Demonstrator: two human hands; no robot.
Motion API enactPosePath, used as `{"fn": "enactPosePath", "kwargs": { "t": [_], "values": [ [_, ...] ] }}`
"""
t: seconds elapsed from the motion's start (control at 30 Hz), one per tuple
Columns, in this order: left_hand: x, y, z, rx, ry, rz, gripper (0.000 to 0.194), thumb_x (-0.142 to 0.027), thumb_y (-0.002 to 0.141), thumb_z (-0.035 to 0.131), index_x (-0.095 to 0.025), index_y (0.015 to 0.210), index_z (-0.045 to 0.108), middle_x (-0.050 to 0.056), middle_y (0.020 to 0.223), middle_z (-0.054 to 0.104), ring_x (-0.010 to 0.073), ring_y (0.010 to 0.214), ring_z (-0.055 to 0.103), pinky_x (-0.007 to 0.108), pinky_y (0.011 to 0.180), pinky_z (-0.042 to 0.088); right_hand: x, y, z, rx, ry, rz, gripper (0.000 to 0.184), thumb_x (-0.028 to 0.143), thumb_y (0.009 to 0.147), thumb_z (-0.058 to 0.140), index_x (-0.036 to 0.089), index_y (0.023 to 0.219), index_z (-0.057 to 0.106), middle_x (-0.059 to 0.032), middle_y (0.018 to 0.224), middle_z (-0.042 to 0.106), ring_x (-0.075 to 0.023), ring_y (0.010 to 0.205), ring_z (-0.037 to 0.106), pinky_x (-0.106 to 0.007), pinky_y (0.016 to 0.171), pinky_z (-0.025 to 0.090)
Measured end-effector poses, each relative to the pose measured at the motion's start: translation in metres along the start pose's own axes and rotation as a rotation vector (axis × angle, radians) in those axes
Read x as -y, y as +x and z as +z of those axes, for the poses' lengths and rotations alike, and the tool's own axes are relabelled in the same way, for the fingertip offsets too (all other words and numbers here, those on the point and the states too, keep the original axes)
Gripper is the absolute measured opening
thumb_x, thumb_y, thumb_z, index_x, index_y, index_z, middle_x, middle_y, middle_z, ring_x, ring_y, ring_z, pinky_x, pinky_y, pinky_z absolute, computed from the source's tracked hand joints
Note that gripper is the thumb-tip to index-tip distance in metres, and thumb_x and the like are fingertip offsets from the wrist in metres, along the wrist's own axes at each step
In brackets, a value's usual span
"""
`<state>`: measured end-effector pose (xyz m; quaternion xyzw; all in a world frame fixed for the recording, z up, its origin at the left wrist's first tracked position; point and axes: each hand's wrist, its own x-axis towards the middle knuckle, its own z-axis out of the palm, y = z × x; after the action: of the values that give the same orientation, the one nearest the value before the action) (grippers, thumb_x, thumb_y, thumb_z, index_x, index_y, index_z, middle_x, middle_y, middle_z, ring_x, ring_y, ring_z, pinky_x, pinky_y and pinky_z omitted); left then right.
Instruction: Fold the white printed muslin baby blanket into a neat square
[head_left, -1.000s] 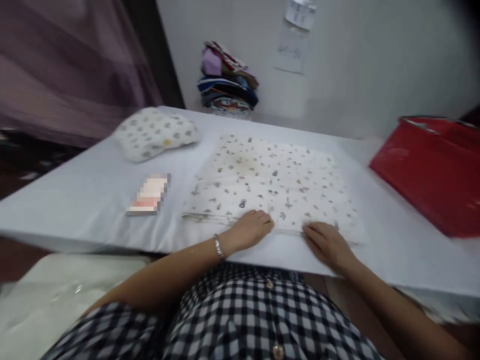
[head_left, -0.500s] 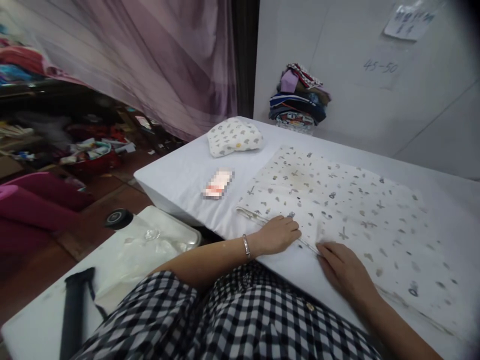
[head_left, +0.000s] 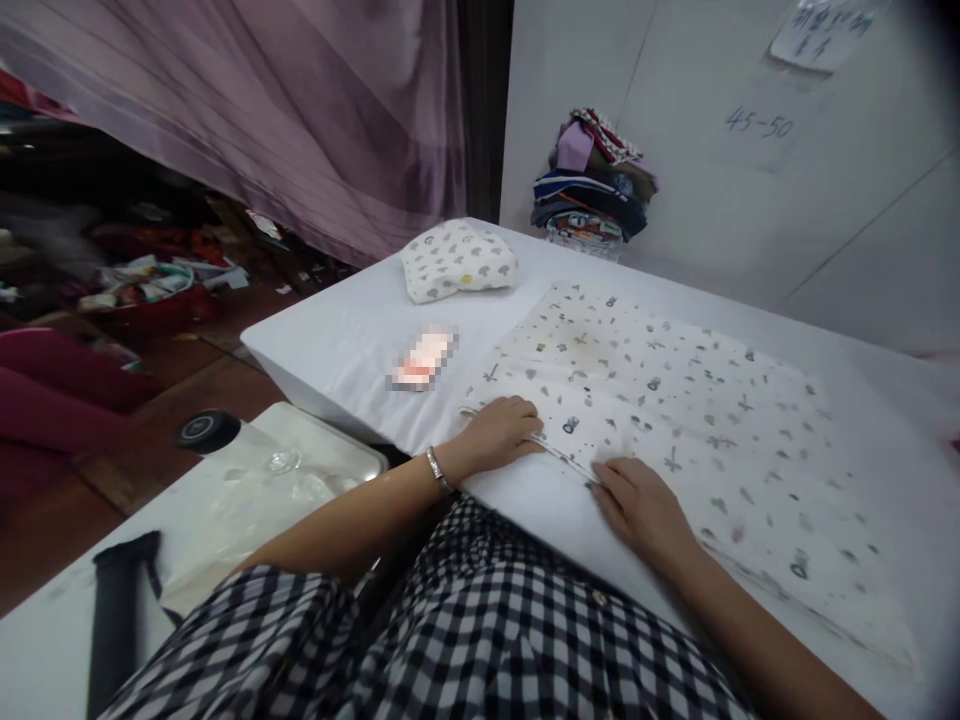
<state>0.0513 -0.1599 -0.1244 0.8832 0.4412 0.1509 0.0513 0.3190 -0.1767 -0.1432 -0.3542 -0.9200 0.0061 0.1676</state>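
A white cloth (head_left: 660, 400) with a small print of grey and brown motifs lies folded flat on the white-covered table (head_left: 330, 335). Near the left end of its front edge, my left hand (head_left: 496, 436) has its fingers curled over the layered edge. My right hand (head_left: 645, 510) pinches that edge farther right, thumb below and fingers on top. A short stretch of the edge shows between the two hands. Beyond the left hand lies a flat rectangular object (head_left: 424, 358), pixelated. Behind it sits a bundled white cloth (head_left: 459, 262) with a grey print.
A stack of folded clothes (head_left: 589, 190) stands at the table's back against a pale wall. At lower left, a white surface (head_left: 49, 640) bears a clear plastic bag (head_left: 247, 510), a black round object (head_left: 208, 430) and a dark strap-like item (head_left: 116, 620). A mauve curtain (head_left: 315, 120) hangs at left.
My left hand has slid left along the cloth's front edge, nearer its left corner. The right hand has moved slightly left too. The view has shifted a little.
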Motion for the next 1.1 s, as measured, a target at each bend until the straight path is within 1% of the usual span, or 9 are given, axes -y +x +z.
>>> {"fn": "enactPosePath", "kwargs": {
  "t": [0.1,0.2,0.3,0.47,0.53,0.63,0.77,0.97,1.1],
  "values": [
    [0.004,-0.001,-0.003,0.004,-0.048,0.006,0.031,-0.043,0.088,0.045,-0.017,0.094,0.061,0.007,0.099,0.059,0.0184,0.090,0.052,0.031,0.080,0.040,0.006,0.013,-0.003,0.039,0.019,0.009,0.027,0.029,0.091,0.042,0.014,0.102,0.062,-0.0105,0.092,0.059,-0.0210,0.082,0.054,-0.034,0.072,0.047],
    [0.005,-0.002,-0.003,0.003,-0.069,0.005,0.026,-0.036,0.091,0.043,-0.017,0.091,0.061,0.006,0.097,0.060,0.0173,0.090,0.053,0.030,0.080,0.040,0.010,0.022,-0.003,0.053,0.049,0.021,0.028,0.029,0.092,0.040,0.015,0.102,0.062,-0.0098,0.091,0.059,-0.0203,0.082,0.054,-0.033,0.072,0.047],
    [0.005,-0.001,-0.002,0.002,-0.034,0.009,0.022,-0.029,0.091,0.043,-0.017,0.088,0.062,0.006,0.096,0.060,0.0174,0.090,0.053,0.030,0.081,0.040,0.010,0.026,0.000,0.048,0.060,0.045,0.029,0.028,0.093,0.037,0.016,0.102,0.062,-0.0089,0.088,0.059,-0.0193,0.080,0.054,-0.031,0.070,0.046],
    [0.003,0.003,0.000,0.018,0.072,0.029,0.025,-0.027,0.092,0.040,-0.017,0.082,0.060,0.005,0.087,0.059,0.0165,0.082,0.052,0.030,0.075,0.040,0.009,0.025,0.003,0.015,0.083,0.062,0.029,0.029,0.094,0.037,0.017,0.102,0.063,-0.0081,0.088,0.059,-0.0188,0.081,0.054,-0.031,0.070,0.046],
    [0.003,0.004,0.000,-0.012,0.112,0.039,0.028,-0.025,0.093,0.037,-0.016,0.079,0.059,0.005,0.084,0.059,0.0162,0.080,0.051,0.030,0.074,0.039,0.009,0.024,0.003,0.001,0.095,0.061,0.029,0.030,0.093,0.039,0.017,0.102,0.063,-0.0081,0.089,0.060,-0.0190,0.082,0.055,-0.031,0.071,0.047],
    [0.002,0.001,-0.001,-0.076,0.144,0.061,0.030,-0.025,0.094,0.034,-0.015,0.079,0.058,0.005,0.083,0.058,0.0159,0.079,0.050,0.030,0.073,0.039,0.010,0.021,0.003,-0.018,0.111,0.052,0.028,0.031,0.092,0.041,0.019,0.105,0.062,-0.0082,0.092,0.061,-0.0197,0.085,0.055,-0.032,0.072,0.047],
    [0.002,-0.008,0.004,-0.078,0.185,0.089,0.029,-0.025,0.094,0.035,-0.015,0.078,0.058,0.005,0.081,0.058,0.0161,0.078,0.049,0.030,0.071,0.039,0.008,0.017,0.007,-0.052,0.110,0.047,0.027,0.030,0.092,0.042,0.018,0.104,0.063,-0.0086,0.093,0.060,-0.0197,0.086,0.055,-0.032,0.073,0.047],
    [0.005,-0.015,0.010,-0.066,0.137,0.068,0.027,-0.025,0.094,0.036,-0.017,0.088,0.061,0.006,0.088,0.059,0.0163,0.085,0.051,0.030,0.076,0.040,0.009,0.017,0.011,-0.037,0.062,0.002,0.028,0.030,0.092,0.043,0.016,0.105,0.063,-0.0101,0.093,0.060,-0.0206,0.085,0.053,-0.033,0.073,0.046],
    [0.008,-0.019,0.008,-0.049,0.092,0.065,0.022,-0.031,0.091,0.043,-0.018,0.097,0.060,0.006,0.096,0.060,0.0178,0.091,0.052,0.031,0.079,0.040,0.009,0.016,0.012,-0.027,0.036,0.003,0.027,0.026,0.092,0.042,0.015,0.106,0.063,-0.0102,0.093,0.059,-0.0208,0.085,0.052,-0.034,0.074,0.045]
  ]
}}
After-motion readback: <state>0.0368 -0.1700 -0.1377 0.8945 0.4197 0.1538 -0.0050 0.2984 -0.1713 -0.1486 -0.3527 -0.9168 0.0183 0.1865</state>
